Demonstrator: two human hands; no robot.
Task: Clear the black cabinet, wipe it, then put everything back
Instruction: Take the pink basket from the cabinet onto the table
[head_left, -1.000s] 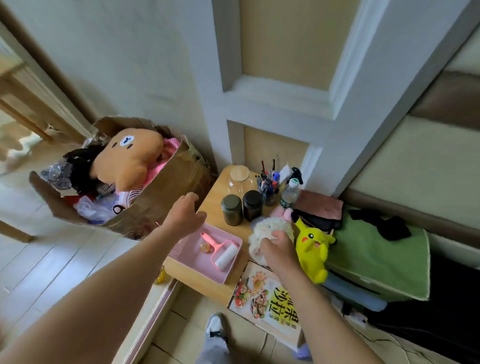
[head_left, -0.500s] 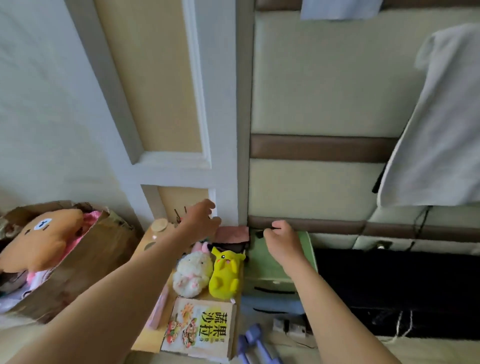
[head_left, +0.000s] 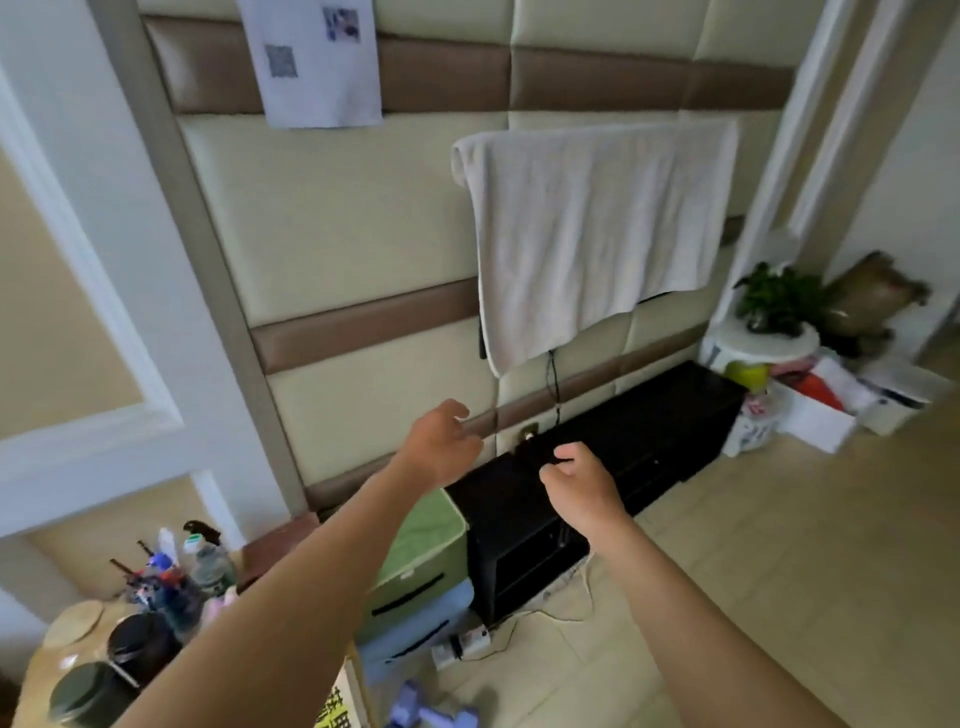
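1. The black cabinet (head_left: 654, 436) stands low against the padded wall, right of centre in the frame, with its long top running toward the right.
2. The left hand (head_left: 441, 447) hangs in the air at centre, just left of the cabinet's near end. Its fingers are loosely curled and nothing is in them.
3. The right hand (head_left: 584, 486) is over the cabinet's near end with its fingers curled and its thumb close to the forefinger. Against the black surface I cannot tell whether it pinches anything.
4. A green storage box (head_left: 428, 538) sits against the cabinet's left side, stacked on a blue box (head_left: 415, 621).
5. A white towel (head_left: 597, 234) hangs on the wall above the cabinet.
6. At the lower left, a wooden table (head_left: 41, 665) holds two dark jars (head_left: 140, 644) and a pot of pens (head_left: 158, 587).
7. At the right edge, a green plant (head_left: 779, 296) sits on a white stool (head_left: 763, 345) beyond the cabinet's far end.
8. A power strip (head_left: 462, 644) lies on the floor at the bottom centre.
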